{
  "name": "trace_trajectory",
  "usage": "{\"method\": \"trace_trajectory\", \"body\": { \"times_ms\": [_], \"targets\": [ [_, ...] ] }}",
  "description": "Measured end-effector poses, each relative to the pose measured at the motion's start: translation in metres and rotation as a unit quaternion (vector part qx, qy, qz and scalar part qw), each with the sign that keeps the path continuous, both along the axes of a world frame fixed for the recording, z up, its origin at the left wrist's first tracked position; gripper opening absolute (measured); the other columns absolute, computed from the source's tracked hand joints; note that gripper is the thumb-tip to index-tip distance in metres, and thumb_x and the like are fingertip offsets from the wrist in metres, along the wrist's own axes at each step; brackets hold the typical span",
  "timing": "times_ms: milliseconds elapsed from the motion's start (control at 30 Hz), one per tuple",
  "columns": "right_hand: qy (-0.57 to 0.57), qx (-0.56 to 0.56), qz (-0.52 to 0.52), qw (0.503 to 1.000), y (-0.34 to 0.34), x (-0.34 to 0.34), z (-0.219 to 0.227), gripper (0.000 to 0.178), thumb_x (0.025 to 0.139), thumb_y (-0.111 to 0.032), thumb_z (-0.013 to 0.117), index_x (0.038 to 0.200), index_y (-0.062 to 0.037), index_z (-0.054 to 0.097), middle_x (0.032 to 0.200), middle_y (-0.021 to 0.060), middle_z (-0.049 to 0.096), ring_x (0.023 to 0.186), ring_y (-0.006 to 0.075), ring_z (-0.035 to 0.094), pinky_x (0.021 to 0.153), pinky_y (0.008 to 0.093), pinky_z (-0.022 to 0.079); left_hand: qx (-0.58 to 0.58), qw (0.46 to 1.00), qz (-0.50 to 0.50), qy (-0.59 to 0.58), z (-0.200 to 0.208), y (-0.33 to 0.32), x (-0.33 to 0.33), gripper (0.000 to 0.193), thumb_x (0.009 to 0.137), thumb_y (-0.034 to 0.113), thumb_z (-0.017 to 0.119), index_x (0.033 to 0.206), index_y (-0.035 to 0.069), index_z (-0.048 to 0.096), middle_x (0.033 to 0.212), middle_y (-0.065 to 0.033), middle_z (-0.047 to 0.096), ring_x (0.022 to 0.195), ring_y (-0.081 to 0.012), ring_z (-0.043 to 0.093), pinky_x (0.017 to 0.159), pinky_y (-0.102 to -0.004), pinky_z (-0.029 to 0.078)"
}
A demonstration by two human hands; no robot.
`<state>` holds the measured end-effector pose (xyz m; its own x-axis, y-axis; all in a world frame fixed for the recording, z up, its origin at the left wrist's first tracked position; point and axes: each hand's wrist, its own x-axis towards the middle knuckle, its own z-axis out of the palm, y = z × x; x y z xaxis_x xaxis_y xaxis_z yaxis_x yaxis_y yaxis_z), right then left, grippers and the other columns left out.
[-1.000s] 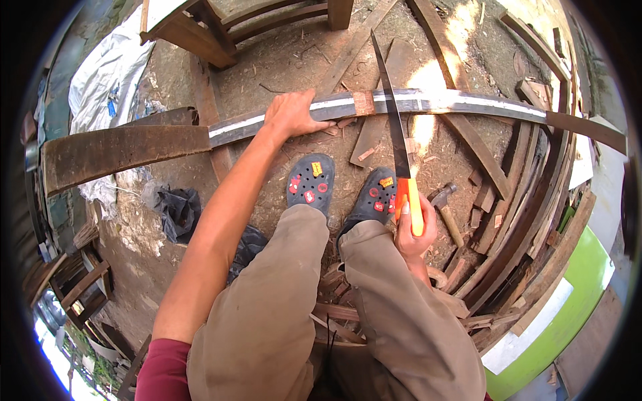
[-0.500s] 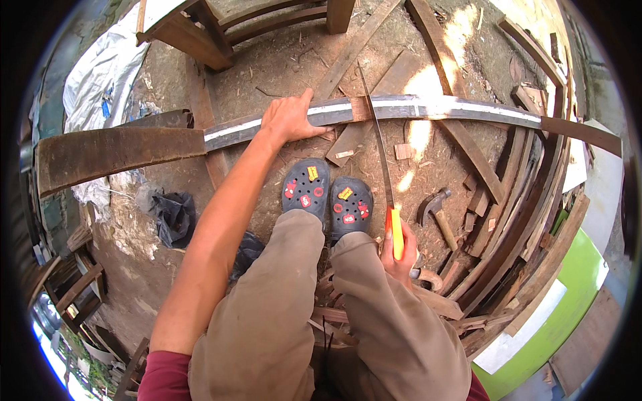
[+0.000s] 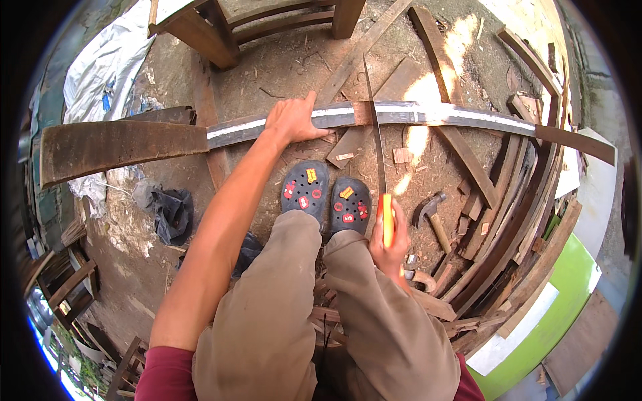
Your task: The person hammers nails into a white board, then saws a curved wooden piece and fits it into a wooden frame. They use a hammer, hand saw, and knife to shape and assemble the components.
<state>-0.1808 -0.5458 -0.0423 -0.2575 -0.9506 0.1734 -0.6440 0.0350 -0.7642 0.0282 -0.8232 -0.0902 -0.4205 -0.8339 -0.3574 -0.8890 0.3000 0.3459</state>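
A long wooden board [image 3: 321, 120], dark grey with a white stripe, lies crosswise in front of my feet. My left hand [image 3: 292, 121] grips it left of its middle, fingers over the top and thumb along the near edge. In my right hand [image 3: 393, 234], held near my right knee, is the orange and yellow handle of a handsaw [image 3: 380, 147]. Its long thin blade points away from me and crosses the board at the right edge of a bare brown patch [image 3: 363, 113]. From this view I cannot tell how deep the blade sits in the wood.
Right of my feet lies a hammer [image 3: 433, 220], with a curved wooden handle [image 3: 421, 279] near my right knee. Long wooden strips [image 3: 515, 214] are piled at the right. Loose planks [image 3: 461, 160] lie beneath the board. Wooden furniture [image 3: 200, 37] stands beyond, and black plastic [image 3: 172, 215] lies left.
My right hand has pushed the saw a little forward, away from me, and slightly left. My left hand keeps its hold on the board.
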Motion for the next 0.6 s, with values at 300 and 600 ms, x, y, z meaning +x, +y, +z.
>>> {"method": "trace_trajectory", "body": {
  "times_ms": [300,600],
  "targets": [
    [-0.012,-0.048,-0.022,0.999,-0.100,0.012,-0.004,0.046,0.095,0.000,0.063,0.139,0.0060,0.054,0.126,0.0253,0.068,0.098,0.0368,0.074,0.079,0.0393,0.059,0.006,1.000,0.005,-0.012,0.001,0.006,-0.005,0.081,0.068,0.062,0.082,0.118,0.003,0.057,0.097,-0.0273,0.074,0.095,-0.0427,0.073,0.085,-0.0502,0.058],
    [-0.151,0.001,-0.072,0.986,0.062,-0.007,-0.007,0.042,0.095,0.003,0.059,0.134,0.0166,0.051,0.124,0.0332,0.066,0.105,0.0359,0.074,0.087,0.0362,0.059,0.006,1.000,-0.003,0.003,-0.009,0.005,-0.001,0.089,0.065,0.065,0.083,0.124,0.003,0.056,0.095,-0.0262,0.074,0.092,-0.0447,0.072,0.083,-0.0522,0.057]
  ]
}}
